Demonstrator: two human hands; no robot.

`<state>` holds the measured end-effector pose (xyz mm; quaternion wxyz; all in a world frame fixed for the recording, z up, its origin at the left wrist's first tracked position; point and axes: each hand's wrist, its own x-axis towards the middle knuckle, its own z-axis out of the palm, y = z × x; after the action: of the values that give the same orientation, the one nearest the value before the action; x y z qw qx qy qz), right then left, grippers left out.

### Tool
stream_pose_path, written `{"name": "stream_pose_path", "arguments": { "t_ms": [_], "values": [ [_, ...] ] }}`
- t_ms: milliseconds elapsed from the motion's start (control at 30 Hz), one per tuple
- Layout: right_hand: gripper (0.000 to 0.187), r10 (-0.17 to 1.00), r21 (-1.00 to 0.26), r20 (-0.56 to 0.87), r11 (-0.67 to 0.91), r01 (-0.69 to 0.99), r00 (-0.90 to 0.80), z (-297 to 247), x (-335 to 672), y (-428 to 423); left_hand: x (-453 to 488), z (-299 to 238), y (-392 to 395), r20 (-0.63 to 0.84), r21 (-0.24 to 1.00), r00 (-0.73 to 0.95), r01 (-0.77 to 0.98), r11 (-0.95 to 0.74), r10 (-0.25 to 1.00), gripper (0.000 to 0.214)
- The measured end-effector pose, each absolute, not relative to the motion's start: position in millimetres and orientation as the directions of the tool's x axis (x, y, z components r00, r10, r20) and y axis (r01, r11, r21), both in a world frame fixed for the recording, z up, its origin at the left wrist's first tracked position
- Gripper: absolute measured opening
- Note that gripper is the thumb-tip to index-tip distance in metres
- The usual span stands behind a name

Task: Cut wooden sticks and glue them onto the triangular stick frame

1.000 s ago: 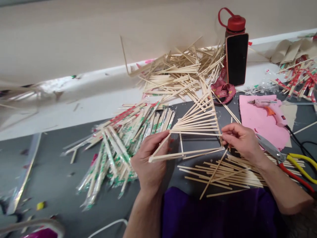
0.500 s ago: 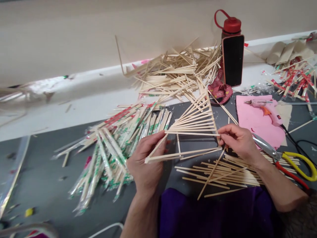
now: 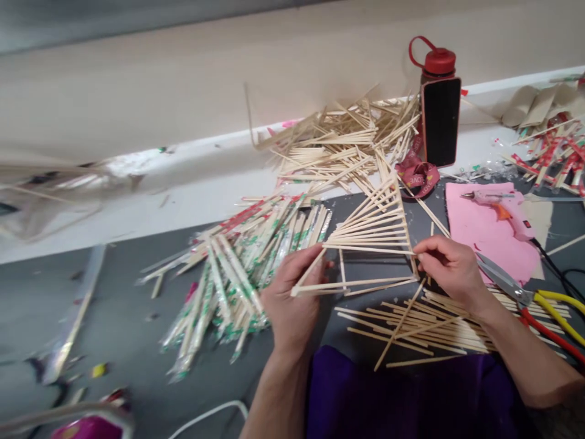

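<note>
My left hand grips the left corner of an open frame built from wooden chopsticks, several of them fanned out from that corner toward the far right side. At the frame's right edge, my right hand has thumb and fingertips pinched on the end of the nearest chopstick of the fan. That stick spans both hands. Loose bare chopsticks lie below the frame on the table, close to my right wrist. Part of the left fingers is hidden behind the frame.
Plastic-wrapped chopsticks lie at left; a heap of bare ones sits against the wall. A phone leans on a red-capped bottle. At right are a glue gun on pink sheet and scissors.
The whole view has shifted, so everything sits further right and slightly lower. Both hands keep their hold on the chopstick frame, and the nearest stick lies a little closer along the fan.
</note>
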<state>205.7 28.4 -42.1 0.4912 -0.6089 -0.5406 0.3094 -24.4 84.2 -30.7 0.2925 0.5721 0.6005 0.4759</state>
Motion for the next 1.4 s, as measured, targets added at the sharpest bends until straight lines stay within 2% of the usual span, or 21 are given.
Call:
{"name": "stream_pose_path", "arguments": {
  "t_ms": [200, 533, 800, 933, 1100, 1267, 1400],
  "values": [
    [0.016, 0.962, -0.907, 0.211, 0.125, 0.403, 0.175, -41.5, 205.3, 26.2, -25.7, -31.2, 84.1, 0.128, 0.938, -0.177, 0.342, -0.061, 0.976, 0.025],
    [0.012, 0.954, -0.865, 0.255, 0.153, 0.478, 0.156, -44.7, 204.9, 26.7, -27.4, -35.6, 86.4, -0.003, 0.998, -0.202, 0.055, 0.014, 0.979, 0.022],
    [0.008, 0.948, -0.887, 0.234, 0.118, 0.446, 0.214, -45.1, 204.1, 30.4, -21.7, -30.0, 86.5, -0.039, 0.998, -0.25, 0.029, 0.048, 0.967, 0.021],
    [0.007, 0.934, -0.875, 0.274, 0.144, 0.463, 0.228, -42.1, 205.8, 30.1, -20.1, -29.0, 85.2, -0.006, 0.999, -0.254, 0.048, 0.019, 0.967, 0.018],
    [0.01, 0.915, -0.85, 0.331, 0.183, 0.494, 0.232, -35.1, 206.1, 27.1, -23.0, -33.1, 84.8, 0.144, 0.983, -0.251, 0.147, -0.109, 0.957, 0.015],
    [0.009, 0.918, -0.892, 0.276, 0.135, 0.432, 0.284, -28.5, 200.4, 22.9, -29.1, -36.4, 88.7, 0.24, 0.964, -0.17, 0.159, -0.214, 0.956, 0.015],
    [0.016, 0.922, -0.931, 0.217, 0.097, 0.352, 0.32, -20.8, 195.6, 20.5, -30.6, -32.6, 90.3, 0.311, 0.942, -0.128, 0.17, -0.288, 0.942, 0.018]
  ]
}}
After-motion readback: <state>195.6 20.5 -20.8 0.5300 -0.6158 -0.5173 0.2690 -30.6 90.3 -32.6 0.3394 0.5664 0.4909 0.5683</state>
